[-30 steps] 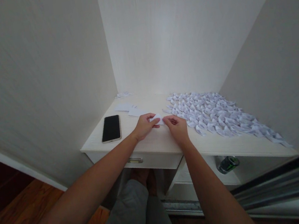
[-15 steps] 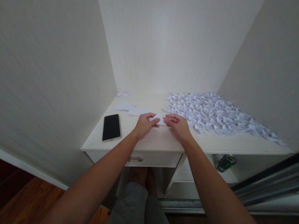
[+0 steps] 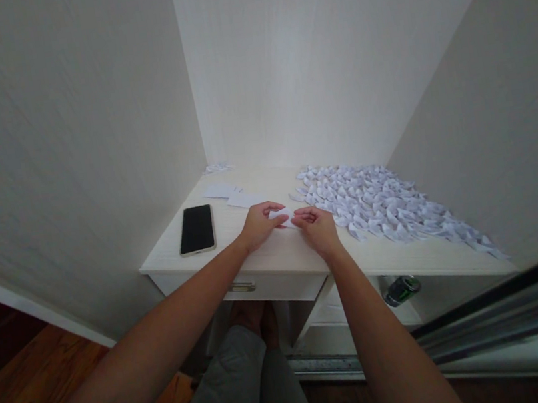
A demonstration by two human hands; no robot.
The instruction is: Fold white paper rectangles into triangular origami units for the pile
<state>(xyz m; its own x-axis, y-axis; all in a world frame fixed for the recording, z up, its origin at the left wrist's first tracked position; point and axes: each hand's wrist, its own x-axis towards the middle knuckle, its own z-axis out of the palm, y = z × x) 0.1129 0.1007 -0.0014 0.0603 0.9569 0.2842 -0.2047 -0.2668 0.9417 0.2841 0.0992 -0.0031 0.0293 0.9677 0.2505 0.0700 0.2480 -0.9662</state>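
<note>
Near the tabletop's front edge, the left hand and right hand are pinching a small paper piece by its edges, fingers closed; likely light, flimsy, easily creased. Folded papers are lying beyond.

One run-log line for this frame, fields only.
left hand: pinching small white paper | right hand: pinching same paper | phone: flat on desk, left | folded paper pile: right
</note>
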